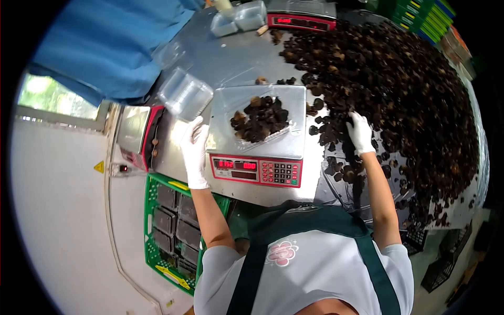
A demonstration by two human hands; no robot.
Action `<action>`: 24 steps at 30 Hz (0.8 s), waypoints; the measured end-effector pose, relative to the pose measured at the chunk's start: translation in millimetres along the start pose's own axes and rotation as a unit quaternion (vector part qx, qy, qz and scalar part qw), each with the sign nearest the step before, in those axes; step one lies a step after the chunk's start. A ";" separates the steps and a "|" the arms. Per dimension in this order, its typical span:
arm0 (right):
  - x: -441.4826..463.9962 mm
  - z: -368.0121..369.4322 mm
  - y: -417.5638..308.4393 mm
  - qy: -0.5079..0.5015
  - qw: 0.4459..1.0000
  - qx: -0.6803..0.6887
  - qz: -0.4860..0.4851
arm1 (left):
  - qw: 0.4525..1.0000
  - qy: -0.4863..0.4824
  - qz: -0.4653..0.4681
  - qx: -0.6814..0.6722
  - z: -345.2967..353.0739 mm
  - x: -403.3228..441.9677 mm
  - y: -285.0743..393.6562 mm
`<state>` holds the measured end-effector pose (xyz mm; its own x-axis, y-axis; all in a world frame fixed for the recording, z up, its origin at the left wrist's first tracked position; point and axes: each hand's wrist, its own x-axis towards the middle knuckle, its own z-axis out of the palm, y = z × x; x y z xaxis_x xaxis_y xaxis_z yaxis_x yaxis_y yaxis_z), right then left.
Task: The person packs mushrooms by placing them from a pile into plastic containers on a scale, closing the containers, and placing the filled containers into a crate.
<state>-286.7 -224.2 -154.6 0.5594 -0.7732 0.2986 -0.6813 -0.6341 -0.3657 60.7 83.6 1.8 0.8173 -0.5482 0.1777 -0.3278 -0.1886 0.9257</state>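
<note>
Dark brown, ruffled pieces [260, 119] sit heaped in a clear plastic tray [274, 137] on the silver plate of a red-framed digital scale [255, 170], near the middle of a metal counter [205, 52]. The person's white-gloved left hand [195, 152] hovers beside the scale's left edge, its fingers loosely parted, near clear rectangular trays [185, 94]; contact with them cannot be made out. The white-gloved right hand [360, 134] reaches to the left fringe of a broad, dark heap [399, 79] covering the counter's right side, fingers slightly curled; whether they grip a piece cannot be told. Red digits glow on the scale's panel. A second red scale [134, 131] stands at the counter's left edge, a third [301, 21] at the far edge. Below the near left corner, a green plastic crate [149, 226] holds dark-looking rectangular containers [188, 234].
</note>
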 end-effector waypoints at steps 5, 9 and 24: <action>-34.6 -43.6 -3.6 0.048 0.992 0.103 0.054 | 1.000 0.004 -0.011 0.019 1.1 -3.0 -8.8; -70.8 -60.9 17.7 -0.035 0.991 -0.016 0.129 | 0.998 -0.040 -0.010 0.043 23.1 -4.0 -8.6; -109.2 -76.8 -21.9 -0.087 0.987 0.039 0.131 | 0.954 -0.134 0.145 0.225 57.1 -17.7 -8.0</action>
<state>-369.1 -125.9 -111.4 0.4465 -0.8942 0.0322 -0.7781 -0.4058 -0.4795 21.7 48.3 -27.8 0.5308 -0.8079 0.2560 -0.7407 -0.2954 0.6034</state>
